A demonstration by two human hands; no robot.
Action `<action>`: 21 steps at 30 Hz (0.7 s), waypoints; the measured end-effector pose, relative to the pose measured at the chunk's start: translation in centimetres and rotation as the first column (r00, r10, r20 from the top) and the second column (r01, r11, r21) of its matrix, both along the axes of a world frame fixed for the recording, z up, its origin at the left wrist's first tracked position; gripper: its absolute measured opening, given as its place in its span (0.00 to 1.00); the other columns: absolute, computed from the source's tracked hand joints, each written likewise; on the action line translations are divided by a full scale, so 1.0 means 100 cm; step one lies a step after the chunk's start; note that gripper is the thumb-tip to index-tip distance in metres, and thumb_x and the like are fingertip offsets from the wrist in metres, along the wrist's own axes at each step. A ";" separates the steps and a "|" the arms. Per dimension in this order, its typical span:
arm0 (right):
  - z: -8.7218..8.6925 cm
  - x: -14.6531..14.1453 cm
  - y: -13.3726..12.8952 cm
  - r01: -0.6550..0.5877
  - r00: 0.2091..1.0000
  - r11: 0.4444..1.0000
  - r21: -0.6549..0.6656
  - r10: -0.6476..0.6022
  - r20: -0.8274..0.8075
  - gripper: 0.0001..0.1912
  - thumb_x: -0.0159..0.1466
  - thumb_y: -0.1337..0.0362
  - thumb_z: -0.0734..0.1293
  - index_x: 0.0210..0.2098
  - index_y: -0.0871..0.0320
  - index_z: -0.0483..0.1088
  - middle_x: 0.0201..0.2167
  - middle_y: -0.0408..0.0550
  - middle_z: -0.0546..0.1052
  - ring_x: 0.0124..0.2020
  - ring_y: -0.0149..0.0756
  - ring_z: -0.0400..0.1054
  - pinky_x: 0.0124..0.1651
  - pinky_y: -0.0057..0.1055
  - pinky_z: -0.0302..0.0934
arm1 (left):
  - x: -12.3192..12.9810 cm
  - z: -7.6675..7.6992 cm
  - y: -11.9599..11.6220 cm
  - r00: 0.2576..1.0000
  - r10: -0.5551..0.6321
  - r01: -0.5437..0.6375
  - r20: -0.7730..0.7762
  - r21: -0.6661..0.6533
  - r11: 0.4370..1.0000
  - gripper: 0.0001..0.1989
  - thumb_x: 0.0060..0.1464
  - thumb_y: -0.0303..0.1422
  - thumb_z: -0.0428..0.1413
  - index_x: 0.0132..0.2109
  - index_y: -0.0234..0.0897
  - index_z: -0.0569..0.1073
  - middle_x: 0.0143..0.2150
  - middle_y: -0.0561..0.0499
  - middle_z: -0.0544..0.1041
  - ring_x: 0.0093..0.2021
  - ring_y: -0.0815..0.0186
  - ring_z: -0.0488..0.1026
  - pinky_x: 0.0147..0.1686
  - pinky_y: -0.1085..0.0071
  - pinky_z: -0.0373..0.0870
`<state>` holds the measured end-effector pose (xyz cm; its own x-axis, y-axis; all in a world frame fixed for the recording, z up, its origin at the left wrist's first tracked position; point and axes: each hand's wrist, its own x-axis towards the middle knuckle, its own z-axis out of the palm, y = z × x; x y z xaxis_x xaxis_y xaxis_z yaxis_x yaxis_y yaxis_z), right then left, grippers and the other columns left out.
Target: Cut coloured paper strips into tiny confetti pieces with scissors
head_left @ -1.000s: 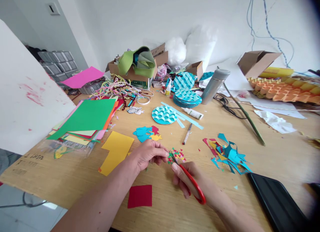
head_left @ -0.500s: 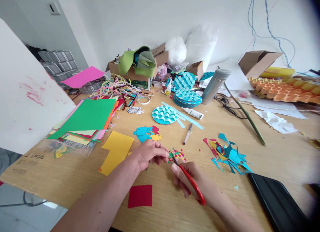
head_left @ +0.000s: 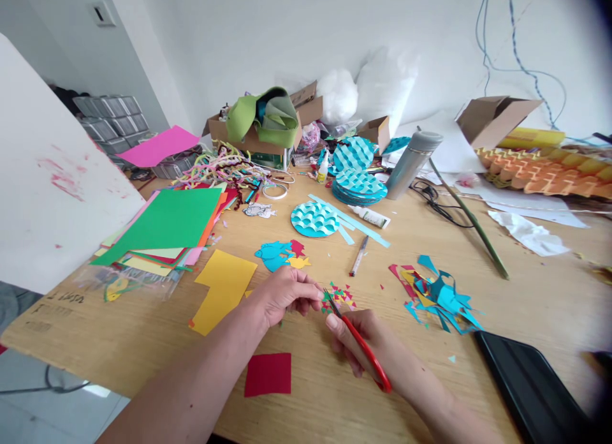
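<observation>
Red-handled scissors are in my right hand, fingers closed round the handles. Their narrow blades point up and left at the fingertips of my left hand. That hand is closed in a pinch; whatever it holds is too small or hidden to make out. Just beyond the blades lies a scatter of tiny red, green and yellow paper bits. A dark red paper rectangle lies below my left hand, and a cut yellow sheet is left of it. Blue, red and yellow paper fish sit behind the hand.
Paper scraps and a black phone-like slab lie at the right. Behind are a pen, a glue tube, a wavy blue disc and a steel flask. Coloured sheets are stacked left.
Hardly anything differs. The scissors' handles have shifted very slightly left with my right hand; my left hand stays in place with its pinch.
</observation>
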<state>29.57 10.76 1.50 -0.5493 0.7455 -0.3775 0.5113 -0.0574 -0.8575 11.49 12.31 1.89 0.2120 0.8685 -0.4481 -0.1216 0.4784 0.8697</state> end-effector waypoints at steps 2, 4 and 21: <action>0.000 0.000 0.000 0.008 1.000 1.000 -0.004 -0.008 0.000 0.32 0.59 0.36 0.56 0.18 0.59 0.61 0.11 0.41 0.64 0.12 0.24 0.56 0.17 0.22 0.49 | 0.000 0.000 -0.001 1.000 0.005 -0.005 -0.003 0.008 1.000 0.07 0.34 0.31 0.60 0.24 0.31 0.74 0.18 0.52 0.73 0.16 0.75 0.63 0.19 0.76 0.57; 0.001 0.000 0.000 0.011 1.000 1.000 -0.016 -0.011 0.016 0.32 0.59 0.36 0.56 0.18 0.59 0.61 0.11 0.41 0.64 0.12 0.24 0.57 0.16 0.22 0.49 | 0.001 0.000 -0.001 1.000 0.009 -0.009 -0.009 0.018 1.000 0.06 0.34 0.30 0.60 0.24 0.31 0.74 0.18 0.52 0.73 0.16 0.75 0.64 0.19 0.76 0.57; -0.002 0.001 0.001 -0.004 0.998 1.000 0.024 0.002 0.069 0.29 0.61 0.39 0.57 0.18 0.58 0.60 0.12 0.42 0.64 0.12 0.26 0.56 0.16 0.24 0.47 | 0.003 0.002 -0.001 0.999 0.029 -0.029 -0.034 0.015 0.999 0.06 0.33 0.31 0.60 0.24 0.32 0.73 0.18 0.52 0.73 0.17 0.75 0.63 0.20 0.76 0.57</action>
<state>29.71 10.83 1.32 -0.5248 0.7535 -0.3961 0.5693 -0.0352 -0.8214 11.75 12.16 2.06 0.1712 0.8805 -0.4421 -0.1052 0.4625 0.8804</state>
